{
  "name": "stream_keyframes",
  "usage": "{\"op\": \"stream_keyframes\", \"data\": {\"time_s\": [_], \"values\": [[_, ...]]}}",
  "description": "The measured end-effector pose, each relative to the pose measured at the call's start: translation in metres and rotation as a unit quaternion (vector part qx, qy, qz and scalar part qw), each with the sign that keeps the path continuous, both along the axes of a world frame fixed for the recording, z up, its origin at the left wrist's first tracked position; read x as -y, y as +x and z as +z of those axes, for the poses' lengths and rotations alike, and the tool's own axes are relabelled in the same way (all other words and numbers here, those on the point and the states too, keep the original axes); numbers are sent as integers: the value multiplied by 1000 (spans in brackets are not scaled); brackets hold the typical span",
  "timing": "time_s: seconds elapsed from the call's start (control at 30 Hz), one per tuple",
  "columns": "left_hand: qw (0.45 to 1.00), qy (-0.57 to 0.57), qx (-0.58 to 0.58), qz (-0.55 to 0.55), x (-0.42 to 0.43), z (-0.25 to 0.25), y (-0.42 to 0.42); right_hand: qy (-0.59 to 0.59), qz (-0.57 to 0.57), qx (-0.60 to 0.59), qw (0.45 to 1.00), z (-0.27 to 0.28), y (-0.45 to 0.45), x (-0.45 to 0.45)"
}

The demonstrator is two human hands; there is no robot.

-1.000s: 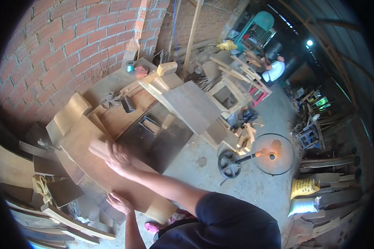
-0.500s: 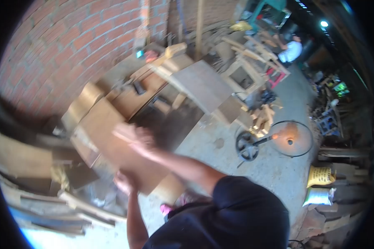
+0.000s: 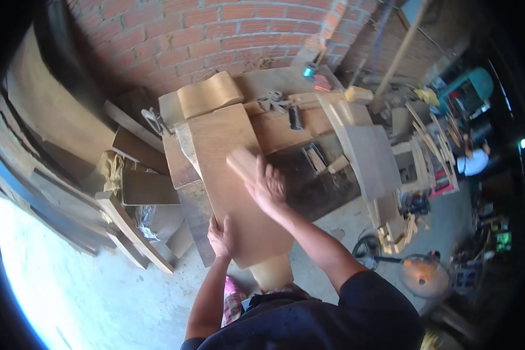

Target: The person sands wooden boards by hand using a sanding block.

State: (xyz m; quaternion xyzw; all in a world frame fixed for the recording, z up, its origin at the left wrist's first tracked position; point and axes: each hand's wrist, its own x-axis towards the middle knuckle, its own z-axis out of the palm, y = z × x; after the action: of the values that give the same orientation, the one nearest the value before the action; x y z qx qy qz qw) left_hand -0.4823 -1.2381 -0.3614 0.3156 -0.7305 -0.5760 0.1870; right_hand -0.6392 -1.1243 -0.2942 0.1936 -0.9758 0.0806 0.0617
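Observation:
A wide brown wooden board (image 3: pixel 221 134) lies on the workbench, its near end toward my body. My right hand (image 3: pixel 268 185) is closed on a pale wooden block (image 3: pixel 242 164), which rests on the board's face. At the board's left edge, my left hand (image 3: pixel 220 237) grips the board, its fingers on the top and side. A curved light wooden piece (image 3: pixel 210 94) lies at the board's far end. Under the near end, another pale wooden piece (image 3: pixel 272 272) sticks out toward me.
On the bench are a dark cylindrical tool (image 3: pixel 296 118), a teal spool (image 3: pixel 310 70) and a grey panel (image 3: pixel 373 160). A fan (image 3: pixel 426 276) stands to the right. Planks (image 3: pixel 135 232) lean at the left. Another person (image 3: pixel 472 162) sits far right.
The view has swung left, so the bench appears upright and the fan lower right. My right hand and the block remain on the board; my left hand stays at its edge.

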Motion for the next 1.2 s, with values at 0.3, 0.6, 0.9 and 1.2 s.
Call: {"op": "stream_keyframes", "data": {"time_s": [0.3,0.6,0.9,1.2], "values": [[991,-76,107,38,-18,1,-3,-30,-20,-23,999,-9,-202,128],[996,-61,27,56,-20,-7,-6,12,-16,2,1000,-7,14,-3],[999,-17,-17,49,-25,-3,12,92,-41,75,992,-16,192,-48],[998,-15,42,37,-17,9,5,15,45,-69,996,-13,-88,125]]}}
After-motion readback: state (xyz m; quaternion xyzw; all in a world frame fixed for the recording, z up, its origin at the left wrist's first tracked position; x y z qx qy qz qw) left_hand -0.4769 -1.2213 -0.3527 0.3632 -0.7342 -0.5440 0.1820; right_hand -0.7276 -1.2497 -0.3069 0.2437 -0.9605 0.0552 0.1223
